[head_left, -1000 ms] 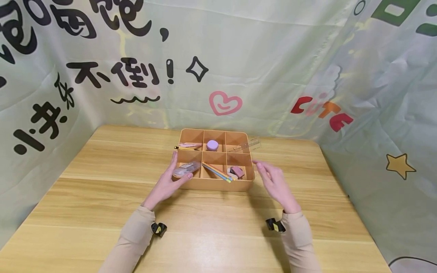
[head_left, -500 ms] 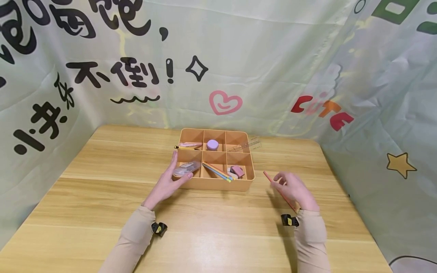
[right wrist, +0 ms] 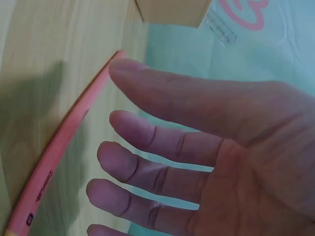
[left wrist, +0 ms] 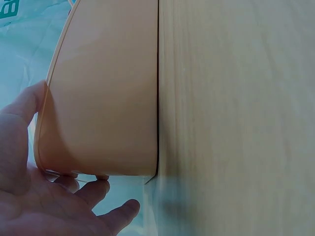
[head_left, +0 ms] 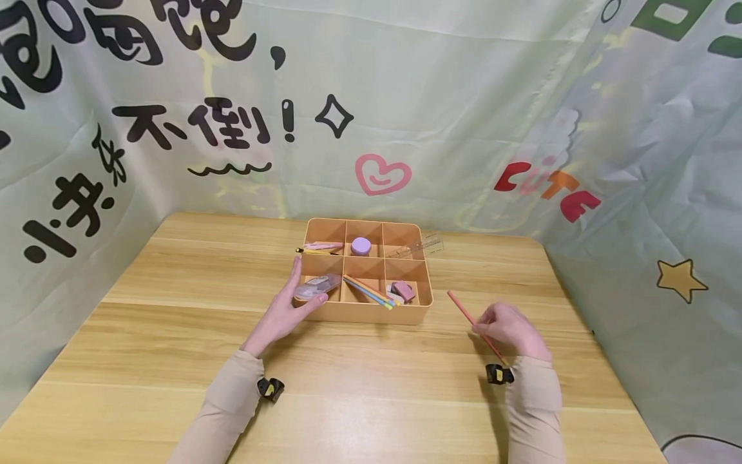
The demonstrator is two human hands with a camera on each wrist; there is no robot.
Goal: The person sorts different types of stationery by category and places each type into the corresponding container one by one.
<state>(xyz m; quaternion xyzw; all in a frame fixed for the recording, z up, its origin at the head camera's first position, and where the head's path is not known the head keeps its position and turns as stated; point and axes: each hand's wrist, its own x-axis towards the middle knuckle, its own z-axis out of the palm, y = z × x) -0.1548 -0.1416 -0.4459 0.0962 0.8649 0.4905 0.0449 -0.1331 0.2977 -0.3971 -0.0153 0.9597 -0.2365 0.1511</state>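
My left hand (head_left: 284, 308) rests on the front left corner of an orange six-compartment organizer box (head_left: 359, 314). In the left wrist view its thumb touches the rim (left wrist: 45, 105) at the front wall, and its fairly straight fingers lie along the left side. A coral-red pencil (head_left: 460, 305) lies on the table to the right of the box. Over it, my right hand (head_left: 513, 327) covers part of its length in the head view. The right wrist view shows that hand's thumb and loosely bent fingers apart, beside the pencil, with nothing between them.
The box holds a clear plastic case (head_left: 317, 286), several coloured pencils (head_left: 366, 291), a pink eraser (head_left: 402, 291), a purple round container (head_left: 361, 246) and pink and yellow writing tools (head_left: 322, 246). A clear ruler (head_left: 430, 243) sticks out over its right rim. Printed cloth walls surround the wooden table (head_left: 371, 386).
My right hand has moved from the box's right side rightward and nearer to me, uncovering the coral-red pencil. The left hand and the box have stayed in place.
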